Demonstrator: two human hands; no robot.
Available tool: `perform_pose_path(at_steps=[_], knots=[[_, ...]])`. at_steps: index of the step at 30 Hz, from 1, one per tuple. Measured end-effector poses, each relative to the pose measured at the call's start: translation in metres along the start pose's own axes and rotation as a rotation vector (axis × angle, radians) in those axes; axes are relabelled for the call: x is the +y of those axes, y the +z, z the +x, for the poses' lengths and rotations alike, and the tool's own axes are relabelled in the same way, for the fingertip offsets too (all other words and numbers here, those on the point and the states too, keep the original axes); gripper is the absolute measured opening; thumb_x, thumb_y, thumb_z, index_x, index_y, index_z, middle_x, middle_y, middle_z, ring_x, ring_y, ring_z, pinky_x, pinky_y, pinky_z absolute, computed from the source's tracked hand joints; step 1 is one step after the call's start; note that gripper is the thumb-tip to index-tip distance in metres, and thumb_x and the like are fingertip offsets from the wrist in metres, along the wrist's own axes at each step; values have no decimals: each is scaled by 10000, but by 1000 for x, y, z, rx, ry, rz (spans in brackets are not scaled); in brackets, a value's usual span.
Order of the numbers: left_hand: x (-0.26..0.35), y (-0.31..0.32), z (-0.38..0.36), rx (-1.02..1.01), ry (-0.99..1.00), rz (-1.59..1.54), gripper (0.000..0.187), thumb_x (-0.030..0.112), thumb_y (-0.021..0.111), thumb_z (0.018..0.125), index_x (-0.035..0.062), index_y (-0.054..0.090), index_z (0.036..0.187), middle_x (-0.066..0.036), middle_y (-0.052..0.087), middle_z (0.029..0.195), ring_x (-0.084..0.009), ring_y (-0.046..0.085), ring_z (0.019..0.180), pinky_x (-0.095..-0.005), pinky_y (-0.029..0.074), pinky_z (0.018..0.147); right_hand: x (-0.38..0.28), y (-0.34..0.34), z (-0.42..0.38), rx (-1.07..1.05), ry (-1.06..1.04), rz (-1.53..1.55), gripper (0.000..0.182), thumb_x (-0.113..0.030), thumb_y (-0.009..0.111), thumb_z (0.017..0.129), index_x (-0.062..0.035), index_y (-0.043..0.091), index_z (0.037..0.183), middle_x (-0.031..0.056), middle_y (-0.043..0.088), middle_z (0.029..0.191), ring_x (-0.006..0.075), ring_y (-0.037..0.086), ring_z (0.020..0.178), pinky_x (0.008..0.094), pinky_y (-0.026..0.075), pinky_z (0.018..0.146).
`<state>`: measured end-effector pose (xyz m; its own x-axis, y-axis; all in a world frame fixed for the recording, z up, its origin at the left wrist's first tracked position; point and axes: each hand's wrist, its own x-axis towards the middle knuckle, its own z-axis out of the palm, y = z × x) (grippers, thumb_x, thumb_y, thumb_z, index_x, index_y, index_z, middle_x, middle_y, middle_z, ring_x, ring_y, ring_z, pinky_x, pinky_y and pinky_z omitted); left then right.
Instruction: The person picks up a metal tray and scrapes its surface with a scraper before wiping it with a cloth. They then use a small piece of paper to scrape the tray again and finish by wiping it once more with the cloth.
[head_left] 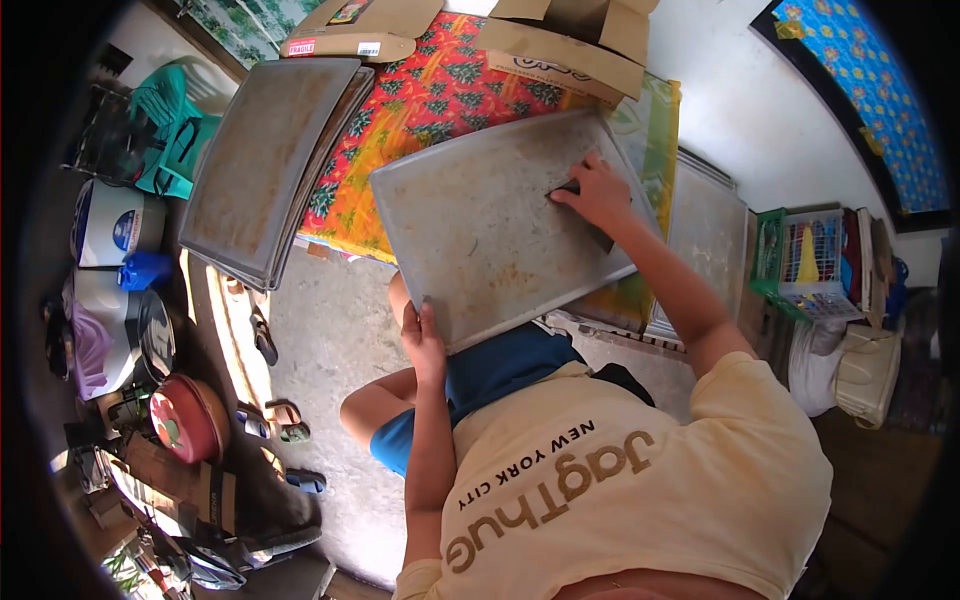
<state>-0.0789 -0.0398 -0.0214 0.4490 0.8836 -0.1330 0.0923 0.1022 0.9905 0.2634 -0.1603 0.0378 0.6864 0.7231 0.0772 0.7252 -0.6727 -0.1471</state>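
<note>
A large metal baking tray [490, 230] with brown stains and scratch marks lies tilted across my lap and the table's edge. My left hand [424, 335] grips its near left corner, thumb on top and the other fingers partly hidden. Near the far right part of the tray, my right hand [598, 195] is closed on a small dark object [568, 187] pressed against the surface. Most of that object is covered by my fingers, so its kind cannot be made out.
A stack of similar trays [270, 160] rests at the table's left, and more trays [705, 230] stand at the right. Cardboard boxes [570, 55] sit on the patterned tablecloth [420, 85]. Plastic baskets [810, 255] are at the right; slippers [285, 412] lie on the floor.
</note>
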Motion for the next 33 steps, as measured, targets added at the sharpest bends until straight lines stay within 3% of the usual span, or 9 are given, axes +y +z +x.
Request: perform_pose_path(at_steps=[4,10,13,16,33], knots=[[-2,-4,-1,-25,-18,28,330,209,521,1026,-27,580,1249,-74,663,1068,-130,567,989,-278,443,905,1,2,5,3,84,0,439,-534,738,773,-147,703,978,41,551,1146,257,572,1122,423,524,823],[-1,-5,-1,-25,-19,50,339,220,533,1013,-16,589,1250,-75,663,1087,-132,572,1019,-283,434,934,-23,3,1,-51,10,54,433,-501,757,764,-137,705,993,56,546,1138,275,571,1103,425,537,812],[0,-4,-1,-6,-41,58,340,219,534,1012,-18,588,1250,-73,664,1081,-128,570,1014,-281,436,929,-15,4,13,30,70,-8,427,-500,756,767,-142,704,995,50,542,1119,273,572,1095,424,537,810],[-2,-4,-2,-9,-20,50,337,216,536,1012,-21,591,1244,-73,664,1070,-127,573,1001,-280,440,923,-27,0,7,-2,-56,-28,425,-508,745,781,-145,685,994,45,531,1117,251,566,1117,416,532,799],[-9,-2,1,1,1,-18,314,229,534,1018,-16,604,1201,-41,655,991,-94,556,917,-252,447,848,-28,5,11,-13,-8,-49,432,-537,723,793,-147,684,975,42,535,1110,274,581,1058,433,522,806]])
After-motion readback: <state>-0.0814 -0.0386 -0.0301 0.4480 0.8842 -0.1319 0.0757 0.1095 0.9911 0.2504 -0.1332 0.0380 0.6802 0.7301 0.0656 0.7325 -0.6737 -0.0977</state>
